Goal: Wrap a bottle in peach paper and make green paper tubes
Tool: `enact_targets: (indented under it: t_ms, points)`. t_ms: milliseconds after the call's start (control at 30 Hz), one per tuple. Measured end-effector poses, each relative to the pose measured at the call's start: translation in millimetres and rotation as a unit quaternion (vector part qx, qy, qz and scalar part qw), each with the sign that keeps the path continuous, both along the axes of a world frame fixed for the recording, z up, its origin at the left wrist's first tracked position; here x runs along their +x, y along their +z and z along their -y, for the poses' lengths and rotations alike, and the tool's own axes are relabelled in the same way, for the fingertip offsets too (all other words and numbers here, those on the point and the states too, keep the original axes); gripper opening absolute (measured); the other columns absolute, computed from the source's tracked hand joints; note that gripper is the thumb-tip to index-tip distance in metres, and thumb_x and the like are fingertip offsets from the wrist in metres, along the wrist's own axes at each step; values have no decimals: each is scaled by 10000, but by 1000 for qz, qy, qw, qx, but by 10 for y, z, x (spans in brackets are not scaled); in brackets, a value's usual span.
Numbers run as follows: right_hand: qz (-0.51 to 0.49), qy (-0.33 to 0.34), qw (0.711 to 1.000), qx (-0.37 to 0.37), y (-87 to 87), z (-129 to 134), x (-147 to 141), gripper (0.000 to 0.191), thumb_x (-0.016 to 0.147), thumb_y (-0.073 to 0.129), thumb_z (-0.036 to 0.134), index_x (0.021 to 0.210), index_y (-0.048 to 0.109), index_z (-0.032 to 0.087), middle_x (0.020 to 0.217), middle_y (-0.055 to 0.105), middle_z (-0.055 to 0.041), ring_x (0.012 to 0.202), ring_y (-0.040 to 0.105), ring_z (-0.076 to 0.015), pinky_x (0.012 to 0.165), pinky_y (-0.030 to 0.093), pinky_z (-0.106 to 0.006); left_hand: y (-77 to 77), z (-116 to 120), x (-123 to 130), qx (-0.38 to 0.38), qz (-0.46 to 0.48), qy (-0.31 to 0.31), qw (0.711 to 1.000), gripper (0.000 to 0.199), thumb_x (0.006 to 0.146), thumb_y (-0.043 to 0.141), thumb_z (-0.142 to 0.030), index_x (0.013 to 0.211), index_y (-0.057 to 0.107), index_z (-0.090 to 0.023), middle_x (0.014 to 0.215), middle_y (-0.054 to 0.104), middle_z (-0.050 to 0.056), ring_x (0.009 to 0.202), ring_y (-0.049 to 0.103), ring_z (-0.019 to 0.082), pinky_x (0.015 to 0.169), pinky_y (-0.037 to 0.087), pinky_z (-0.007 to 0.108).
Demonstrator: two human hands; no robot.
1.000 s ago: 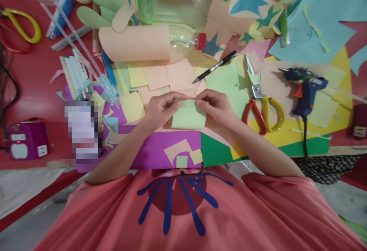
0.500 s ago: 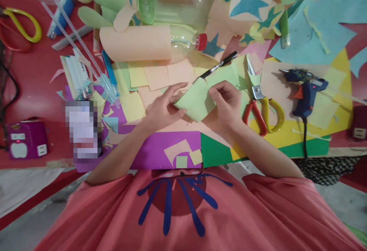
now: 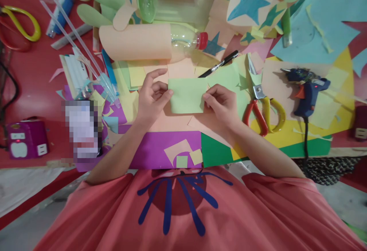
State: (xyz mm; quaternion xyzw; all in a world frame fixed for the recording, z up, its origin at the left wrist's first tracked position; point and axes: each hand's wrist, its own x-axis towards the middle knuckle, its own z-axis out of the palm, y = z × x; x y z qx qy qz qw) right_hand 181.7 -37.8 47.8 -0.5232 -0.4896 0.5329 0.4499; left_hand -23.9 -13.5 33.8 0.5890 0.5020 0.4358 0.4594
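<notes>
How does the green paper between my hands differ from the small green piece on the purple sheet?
The green paper is much larger than the small green piece. Your left hand and right hand hold the green paper by its sides; the small green piece lies on the purple sheet. Both are light green.
</notes>
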Motion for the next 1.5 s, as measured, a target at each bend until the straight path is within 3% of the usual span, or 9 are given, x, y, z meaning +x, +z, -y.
enact_targets:
  t_ms: [200, 567, 933, 1067, 1167, 1500]
  points:
    - [-4, 3, 1000, -2, 15, 1, 11, 350, 770, 686, 471, 627, 522, 198, 477, 506, 58, 418, 453, -56, 425, 346, -208, 23, 10, 18, 10, 8, 5, 1000, 385, 769, 678, -334, 1123, 544, -263, 661, 562, -45, 554, 508, 84, 520, 410, 216]
    - [-17, 9, 1000, -1, 7, -3, 15, 378, 771, 678, 512, 628, 525, 198, 475, 510, 58, 418, 451, -56, 433, 349, -215, 15, 5, 12, 13, 2, 11, 1000, 391, 771, 695, -392, 1110, 546, -266, 643, 555, -48, 540, 507, 86, 505, 409, 218]
    - [19, -49, 998, 25, 28, -14, 28, 400, 774, 663, 545, 632, 510, 204, 480, 487, 62, 416, 434, -57, 425, 336, -222, 15, 29, 52, 38, 38, -4, 999, 379, 762, 701, -496, 998, 552, -240, 800, 624, -14, 727, 630, 101, 640, 512, 214]
    - [11, -54, 998, 31, 33, -21, 29, 406, 768, 667, 553, 629, 506, 207, 475, 477, 64, 412, 435, -59, 423, 339, -226, 41, 40, 53, 45, 37, -25, 998, 240, 803, 685, -437, 854, 628, -209, 812, 644, 1, 724, 622, 85, 666, 514, 202]
    - [16, -51, 998, 24, 37, -20, 29, 412, 767, 663, 563, 627, 498, 213, 475, 472, 64, 417, 432, -64, 427, 344, -233, 61, 43, 53, 41, 24, -21, 999, 241, 805, 682, -438, 812, 659, -198, 799, 661, 13, 732, 628, 98, 677, 520, 215]
    - [15, -51, 998, 19, 15, -19, 17, 426, 752, 669, 587, 637, 503, 212, 488, 475, 61, 421, 432, -66, 432, 334, -238, 79, 47, 47, 36, 4, -3, 999, 185, 791, 698, -367, 853, 713, -193, 836, 687, 18, 710, 622, 91, 675, 522, 218]
